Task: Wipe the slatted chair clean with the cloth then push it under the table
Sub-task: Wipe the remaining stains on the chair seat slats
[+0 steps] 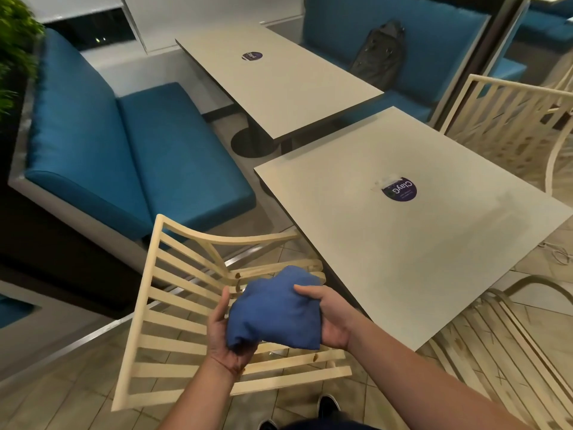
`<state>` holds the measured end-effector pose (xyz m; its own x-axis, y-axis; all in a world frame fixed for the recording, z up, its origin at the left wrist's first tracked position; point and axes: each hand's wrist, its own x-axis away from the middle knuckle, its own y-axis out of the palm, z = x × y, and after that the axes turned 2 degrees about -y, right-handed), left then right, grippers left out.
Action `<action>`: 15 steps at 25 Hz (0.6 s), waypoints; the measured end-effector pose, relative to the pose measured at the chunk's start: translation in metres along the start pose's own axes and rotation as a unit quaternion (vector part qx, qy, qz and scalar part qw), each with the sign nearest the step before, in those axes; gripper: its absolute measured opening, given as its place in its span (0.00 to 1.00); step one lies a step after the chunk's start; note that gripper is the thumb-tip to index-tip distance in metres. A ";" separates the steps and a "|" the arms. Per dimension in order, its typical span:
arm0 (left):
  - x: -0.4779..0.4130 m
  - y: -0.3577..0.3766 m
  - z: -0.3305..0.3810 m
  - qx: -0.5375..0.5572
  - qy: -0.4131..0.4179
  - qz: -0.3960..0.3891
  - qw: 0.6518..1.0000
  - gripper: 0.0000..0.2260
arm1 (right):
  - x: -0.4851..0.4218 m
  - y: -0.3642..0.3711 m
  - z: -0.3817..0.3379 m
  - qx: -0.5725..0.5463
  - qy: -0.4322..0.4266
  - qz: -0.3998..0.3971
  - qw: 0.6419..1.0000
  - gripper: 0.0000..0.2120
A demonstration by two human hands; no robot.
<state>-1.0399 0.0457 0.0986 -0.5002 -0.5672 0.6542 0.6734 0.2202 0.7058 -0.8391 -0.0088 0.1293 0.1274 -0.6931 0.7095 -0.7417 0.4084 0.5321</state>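
Currently I hold the blue cloth [273, 311] bunched between both hands: the left hand [221, 333] cups it, fingers loosely curved, and the right hand [330, 318] grips its edge. It looks soft, light and floppy. The slatted chair [173, 308], pale stiff wood, stands just below at the counter's [418, 243] 7 o'clock; I'd push its frame, not a thin slat.

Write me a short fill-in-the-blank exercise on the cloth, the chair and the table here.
1. The left hand and the right hand hold a bunched cloth whose colour is ____.
2. The slatted chair stands beside the table, not yet pushed ____ it.
3. The round sticker on the table is ____.
Missing words: blue; under; purple.
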 end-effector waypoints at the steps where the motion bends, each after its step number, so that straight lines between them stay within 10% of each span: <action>1: -0.002 0.000 -0.003 0.014 0.008 0.006 1.000 0.40 | 0.002 0.001 -0.002 -0.008 0.005 -0.012 1.000 0.17; 15: -0.004 0.085 -0.047 0.059 0.045 0.141 0.987 0.17 | 0.004 0.054 -0.023 -0.174 -0.042 -0.109 0.978 0.25</action>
<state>-0.9550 0.0294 0.1428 -0.2476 -0.5376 0.8060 0.7083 0.4671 0.5292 -0.8632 0.0238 0.1717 0.1922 -0.8259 0.5301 -0.4328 0.4135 0.8011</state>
